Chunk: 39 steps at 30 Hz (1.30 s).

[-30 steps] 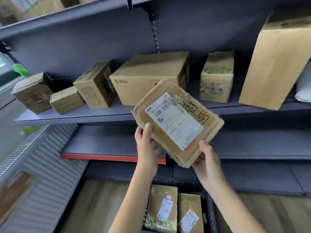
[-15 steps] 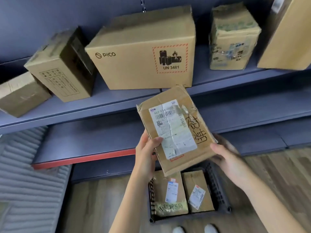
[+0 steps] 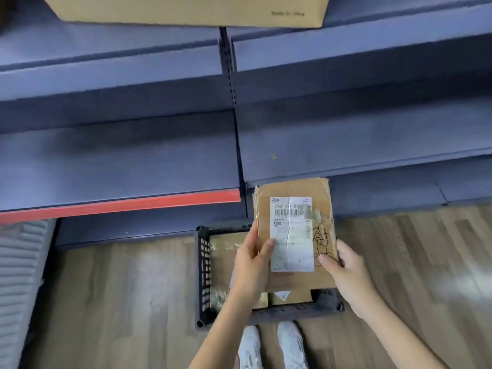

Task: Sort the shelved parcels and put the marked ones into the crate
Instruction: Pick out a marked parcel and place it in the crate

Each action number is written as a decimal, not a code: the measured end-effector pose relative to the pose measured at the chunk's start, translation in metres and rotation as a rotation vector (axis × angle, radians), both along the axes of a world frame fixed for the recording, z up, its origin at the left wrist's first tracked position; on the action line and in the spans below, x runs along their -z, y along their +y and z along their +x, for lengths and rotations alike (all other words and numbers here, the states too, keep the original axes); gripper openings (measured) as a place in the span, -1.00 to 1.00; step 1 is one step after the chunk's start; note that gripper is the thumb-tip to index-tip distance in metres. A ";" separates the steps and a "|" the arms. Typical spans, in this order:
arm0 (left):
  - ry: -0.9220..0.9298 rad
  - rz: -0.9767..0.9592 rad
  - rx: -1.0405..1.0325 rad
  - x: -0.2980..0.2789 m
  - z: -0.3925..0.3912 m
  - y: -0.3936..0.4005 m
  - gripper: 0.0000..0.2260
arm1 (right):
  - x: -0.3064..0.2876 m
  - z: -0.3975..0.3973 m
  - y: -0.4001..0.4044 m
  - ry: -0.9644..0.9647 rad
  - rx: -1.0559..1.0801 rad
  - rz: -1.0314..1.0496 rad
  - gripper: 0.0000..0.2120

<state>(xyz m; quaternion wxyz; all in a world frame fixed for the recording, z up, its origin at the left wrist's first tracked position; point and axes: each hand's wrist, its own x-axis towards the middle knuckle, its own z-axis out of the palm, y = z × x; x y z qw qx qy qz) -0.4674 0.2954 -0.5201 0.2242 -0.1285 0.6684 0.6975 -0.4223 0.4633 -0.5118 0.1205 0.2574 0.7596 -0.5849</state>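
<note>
Parcel [image 3: 294,235] lowered over crate [image 3: 203,272]; left hand [image 3: 251,270], right hand [image 3: 346,275] fingers gripping side edges.

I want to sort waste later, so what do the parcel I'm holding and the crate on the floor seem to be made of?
Parcel: looks like brown cardboard, matte, creased at the corners, with a white paper label and shiny clear tape. Crate: probably dark moulded plastic, judging by its slotted wall and rounded corners.

2 hands: left hand [image 3: 251,270], right hand [image 3: 348,275]. 1 held parcel [image 3: 294,233], 1 crate [image 3: 203,272], approx. 2 parcels inside [image 3: 225,259], 1 shelf box [image 3: 186,9], 2 shoes [image 3: 271,347].
</note>
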 end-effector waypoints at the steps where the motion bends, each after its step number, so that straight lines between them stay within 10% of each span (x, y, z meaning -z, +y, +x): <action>1: -0.003 -0.052 0.000 0.020 0.004 0.004 -0.60 | 0.019 0.002 0.003 -0.013 -0.002 0.026 -0.73; 9: -0.033 -0.398 0.209 0.136 0.033 0.027 -0.48 | 0.155 0.039 0.038 -0.218 0.025 0.102 -0.49; 28: -0.350 -0.416 0.212 0.275 0.037 0.053 -0.54 | 0.277 0.030 0.034 -0.445 -0.069 0.228 -0.46; 39: -0.185 -0.411 0.173 0.363 0.000 0.057 -0.62 | 0.368 -0.007 0.037 -0.455 -0.089 0.286 -0.41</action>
